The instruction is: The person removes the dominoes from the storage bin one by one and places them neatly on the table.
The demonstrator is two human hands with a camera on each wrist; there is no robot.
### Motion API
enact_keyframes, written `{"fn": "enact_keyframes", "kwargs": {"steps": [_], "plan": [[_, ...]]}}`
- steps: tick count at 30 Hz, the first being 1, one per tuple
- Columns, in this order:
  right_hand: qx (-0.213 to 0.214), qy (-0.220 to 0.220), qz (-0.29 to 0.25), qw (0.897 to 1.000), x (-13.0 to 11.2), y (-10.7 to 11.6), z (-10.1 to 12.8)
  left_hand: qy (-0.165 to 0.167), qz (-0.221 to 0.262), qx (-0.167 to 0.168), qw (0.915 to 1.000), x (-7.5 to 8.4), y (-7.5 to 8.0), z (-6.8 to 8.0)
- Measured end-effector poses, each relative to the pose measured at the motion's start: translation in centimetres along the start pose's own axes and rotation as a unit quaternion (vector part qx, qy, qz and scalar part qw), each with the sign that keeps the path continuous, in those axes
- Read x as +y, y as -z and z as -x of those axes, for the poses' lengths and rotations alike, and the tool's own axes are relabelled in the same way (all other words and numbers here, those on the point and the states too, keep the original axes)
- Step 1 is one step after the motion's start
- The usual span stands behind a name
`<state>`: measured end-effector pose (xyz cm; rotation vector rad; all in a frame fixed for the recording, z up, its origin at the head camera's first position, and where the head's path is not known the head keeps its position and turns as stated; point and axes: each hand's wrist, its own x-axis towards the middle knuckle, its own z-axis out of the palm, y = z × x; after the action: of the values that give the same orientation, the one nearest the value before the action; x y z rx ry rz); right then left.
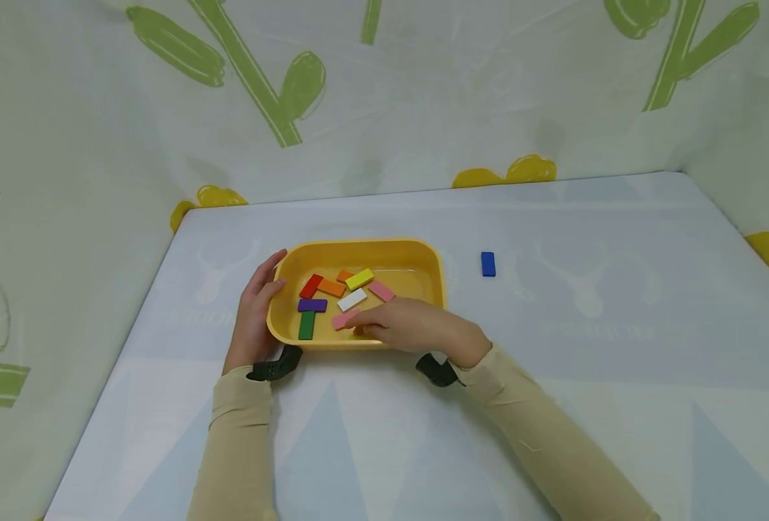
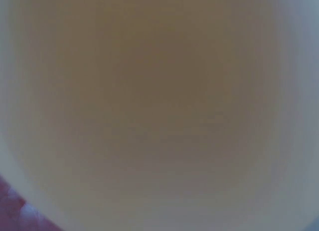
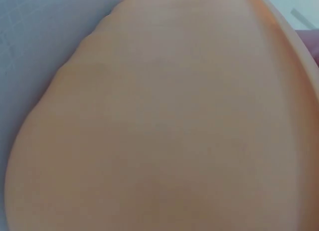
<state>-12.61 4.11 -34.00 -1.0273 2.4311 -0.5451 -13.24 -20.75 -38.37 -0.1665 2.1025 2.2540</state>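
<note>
Sleeves come first in the head view, two beige ones running up from the near edge, each ending in a black wrist strap. Left hand [image 1: 252,312] sits against the left wall of the yellow tray [image 1: 423,255], thumb hooked over the rim, so that grip is holding the tray. Right hand [image 1: 417,325] reaches over the near rim into the tray, fingertips on a pink block [image 1: 343,319] at the near side; whether that grip is pinching it or only touching it, I can't tell. Also in the tray: a green block [image 1: 306,325] near left, a purple block [image 1: 312,305] just beyond it, a red block [image 1: 310,286], an orange block [image 1: 331,288], a yellow block [image 1: 359,278], a white block [image 1: 351,299] and a second pink block [image 1: 381,291]. One blue block [image 1: 487,264] lies on the counter [image 1: 618,347], out right of the tray and apart from it.

Left wrist view is just a yellowish blur, nothing to make out.

Right wrist view is filled with a blurry orange-yellow surface and a bit of pale counter at the top left.
</note>
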Motion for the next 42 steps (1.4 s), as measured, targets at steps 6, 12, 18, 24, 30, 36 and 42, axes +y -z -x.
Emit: {"fn": "enact_keyframes", "kwargs": {"steps": [6, 12, 18, 24, 30, 36, 42], "plan": [[-0.013, -0.012, -0.016, 1.0, 0.0, 0.1, 0.2, 0.005, -0.007, 0.0, 1.0, 0.2, -0.1, 0.1], [-0.023, -0.006, -0.014, 1.0, 0.1, 0.3, 0.1, 0.005, -0.007, 0.0, 1.0, 0.3, -0.1, 0.2], [-0.016, 0.009, -0.014, 1.0, 0.3, 0.4, -0.1, 0.004, -0.01, 0.004, 0.9999, 0.4, -0.1, 0.3], [-0.002, 0.023, -0.038, 0.999, 0.4, 0.5, -0.2, 0.005, -0.011, 0.003, 0.9999, 0.3, 0.0, 0.4], [0.019, 0.025, -0.061, 0.998, 0.6, 0.6, 0.0, 0.004, -0.011, 0.002, 0.9999, 0.2, -0.1, 0.3], [0.042, 0.037, -0.069, 0.996, 1.1, 0.7, 0.2, 0.005, -0.009, -0.001, 0.9999, 0.1, -0.2, 0.3], [0.066, 0.029, -0.099, 0.992, 1.1, 1.0, 0.4, 0.0, -0.01, -0.002, 0.9999, 0.1, -0.2, 0.3]]}}
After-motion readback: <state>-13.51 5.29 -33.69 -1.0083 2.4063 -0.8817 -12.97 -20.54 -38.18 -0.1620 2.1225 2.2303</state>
